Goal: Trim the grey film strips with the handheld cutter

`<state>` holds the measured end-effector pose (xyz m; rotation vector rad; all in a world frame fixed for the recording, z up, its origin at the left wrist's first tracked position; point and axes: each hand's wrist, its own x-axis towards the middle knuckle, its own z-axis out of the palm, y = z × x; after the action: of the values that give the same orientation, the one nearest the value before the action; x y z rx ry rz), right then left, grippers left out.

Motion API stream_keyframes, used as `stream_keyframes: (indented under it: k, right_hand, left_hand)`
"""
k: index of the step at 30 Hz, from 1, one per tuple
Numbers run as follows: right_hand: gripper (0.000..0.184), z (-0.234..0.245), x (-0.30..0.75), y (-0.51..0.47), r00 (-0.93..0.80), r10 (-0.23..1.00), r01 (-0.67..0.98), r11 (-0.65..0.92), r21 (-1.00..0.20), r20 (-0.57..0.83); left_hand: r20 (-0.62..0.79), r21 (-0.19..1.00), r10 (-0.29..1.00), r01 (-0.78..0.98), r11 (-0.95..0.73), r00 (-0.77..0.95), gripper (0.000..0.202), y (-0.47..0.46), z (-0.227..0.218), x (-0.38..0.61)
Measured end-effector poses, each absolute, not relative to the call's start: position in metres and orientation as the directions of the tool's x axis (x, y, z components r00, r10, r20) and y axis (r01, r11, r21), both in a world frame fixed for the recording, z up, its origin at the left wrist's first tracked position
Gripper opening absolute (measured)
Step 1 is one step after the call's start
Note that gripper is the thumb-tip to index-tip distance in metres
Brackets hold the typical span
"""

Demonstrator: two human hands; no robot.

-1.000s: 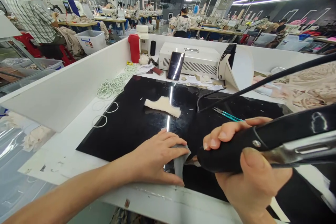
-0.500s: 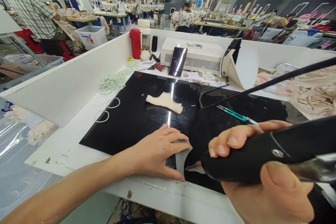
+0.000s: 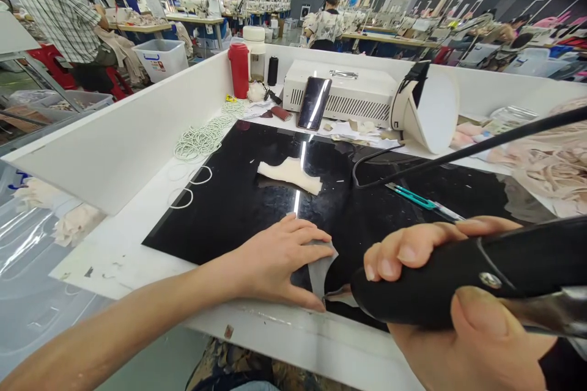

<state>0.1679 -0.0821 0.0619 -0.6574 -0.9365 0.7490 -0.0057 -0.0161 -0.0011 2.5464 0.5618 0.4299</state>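
Observation:
My left hand (image 3: 275, 259) lies flat with fingers spread, pressing a small grey fabric piece (image 3: 320, 269) onto the black work mat (image 3: 229, 208) near its front edge. My right hand (image 3: 458, 324) is wrapped round a thick black corded hand tool (image 3: 440, 287), whose blunt end sits right beside the grey piece. The tool's cable (image 3: 458, 156) runs up to the right. A cream fabric piece (image 3: 290, 174) lies farther back on the mat. Teal-handled scissors (image 3: 415, 197) rest on the mat to the right.
A white machine box (image 3: 353, 95) with a phone (image 3: 313, 111) leaning on it stands at the back, beside a red bottle (image 3: 239, 70). White elastic rings (image 3: 202, 137) lie at the left. A heap of beige fabric (image 3: 557, 165) sits at the right. A person (image 3: 59, 18) works at the far left.
The view has shifted slightly; my right hand and the tool have edged lower and closer to the grey piece. My left hand keeps pressing it in place.

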Motion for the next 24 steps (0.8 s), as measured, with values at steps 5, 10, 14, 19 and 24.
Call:
stream_keyframes:
  k: [5, 10, 14, 19, 24]
  right_hand:
    - [0.041, 0.063, 0.182, -0.075, 0.413, 0.787, -0.228, 0.578, -0.784, 0.459]
    - [0.044, 0.062, 0.205, -0.066, 0.497, 0.751, -0.114, 0.554, -0.825, 0.435]
    - [0.042, 0.063, 0.219, -0.058, 0.576, 0.693, -0.013, 0.54, -0.842, 0.435]
    - [0.039, 0.068, 0.21, -0.056, 0.588, 0.686, -0.053, 0.562, -0.826, 0.429]
    - [0.039, 0.065, 0.188, -0.063, 0.48, 0.746, -0.161, 0.591, -0.79, 0.461]
  left_hand:
    - [0.237, 0.558, 0.493, 0.298, -0.774, 0.837, 0.053, -0.017, -0.007, -0.008]
    - [0.328, 0.529, 0.514, 0.297, -0.795, 0.793, 0.014, -0.016, -0.011, -0.009]
    - [0.367, 0.501, 0.436, 0.22, -0.837, 0.822, 0.012, -0.018, -0.009, -0.008]
    - [0.382, 0.502, 0.38, 0.156, -0.851, 0.842, 0.013, -0.021, -0.008, -0.008]
    - [0.389, 0.508, 0.385, 0.154, -0.847, 0.837, 0.014, -0.021, -0.006, -0.009]
